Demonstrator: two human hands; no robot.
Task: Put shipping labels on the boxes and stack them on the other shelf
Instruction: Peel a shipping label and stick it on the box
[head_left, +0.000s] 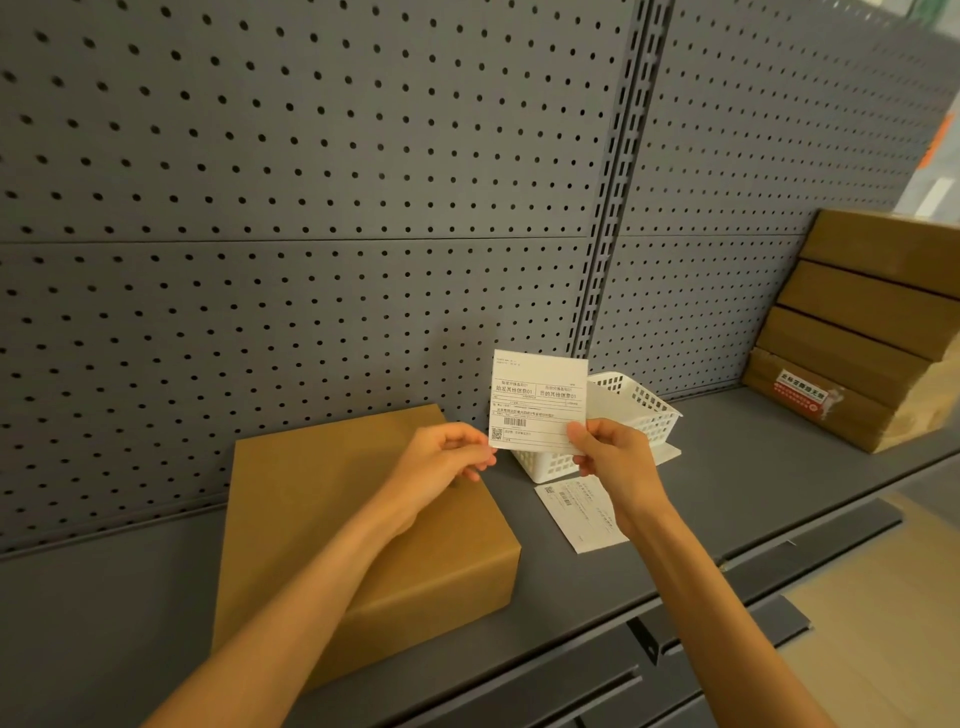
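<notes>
Shipping label (537, 400): upright, printed side facing the person, pinched at its lower corners by left hand (441, 460) and right hand (615, 457). Cardboard box (358, 525): on grey shelf (727, 467), at 8 o'clock of the label. White basket (636, 410): directly behind. Second label (579, 512): flat, at 5 o'clock. Box stack (862, 327): at 2 o'clock.

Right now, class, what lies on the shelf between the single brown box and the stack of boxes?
In the head view, a white basket and a loose label lie between the box and the stack.
</notes>
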